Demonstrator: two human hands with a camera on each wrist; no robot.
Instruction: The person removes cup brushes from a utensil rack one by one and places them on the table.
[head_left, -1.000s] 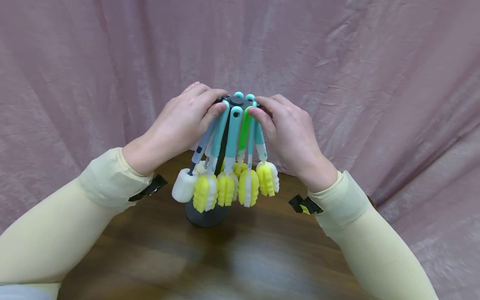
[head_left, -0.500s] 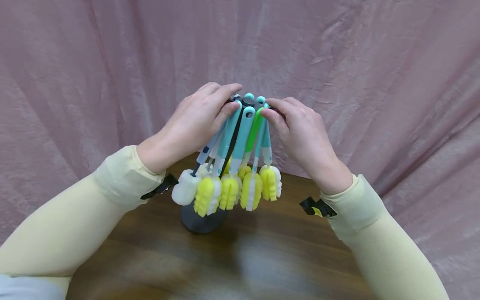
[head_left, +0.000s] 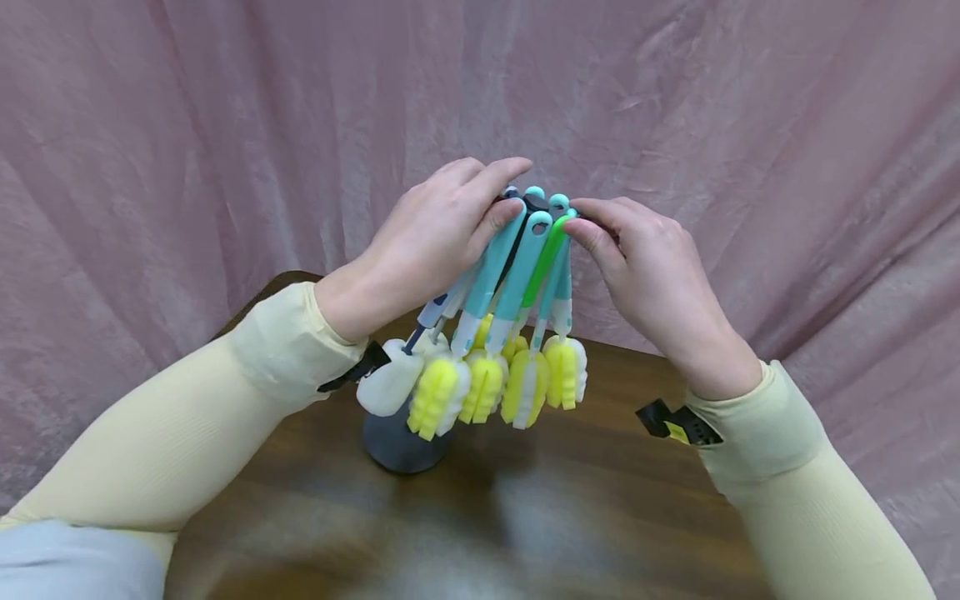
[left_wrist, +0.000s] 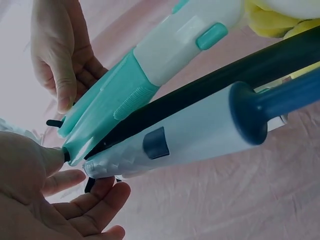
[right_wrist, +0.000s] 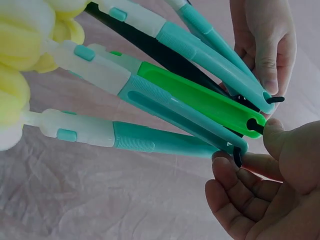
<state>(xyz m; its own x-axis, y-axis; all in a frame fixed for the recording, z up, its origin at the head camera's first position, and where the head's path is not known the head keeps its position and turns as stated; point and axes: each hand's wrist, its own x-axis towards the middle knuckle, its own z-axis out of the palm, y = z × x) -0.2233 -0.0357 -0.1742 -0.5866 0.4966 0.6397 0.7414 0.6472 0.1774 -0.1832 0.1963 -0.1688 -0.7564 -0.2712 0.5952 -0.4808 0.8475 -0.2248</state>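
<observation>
A dark hook stand with a round base (head_left: pixel 405 442) leans to the right, sponge bottle brushes hanging around its black top (head_left: pixel 536 202). Most brushes have teal handles (head_left: pixel 517 275) and yellow-and-white sponge heads; one handle is green (right_wrist: pixel 200 95). A pale grey-blue handle (left_wrist: pixel 200 130) belongs to a brush with a white sponge (head_left: pixel 390 379). On the left of the top, my left hand (head_left: pixel 442 225) grips the hook rim, its thumb against a teal handle end. My right hand (head_left: pixel 652 275) pinches the opposite side, thumb at the green handle's hook. Some fingers are hidden behind the brushes.
The stand is on a brown wooden table (head_left: pixel 570 500), whose far edge runs behind the brushes. A pink curtain (head_left: pixel 750 125) hangs beyond it. Black wrist cameras (head_left: pixel 678 422) sit under both cuffs.
Both hands and the stand's top have shifted to the right, the brushes swinging along. The base stays nearly in place, so the stand leans more. The grip on both sides looks unchanged.
</observation>
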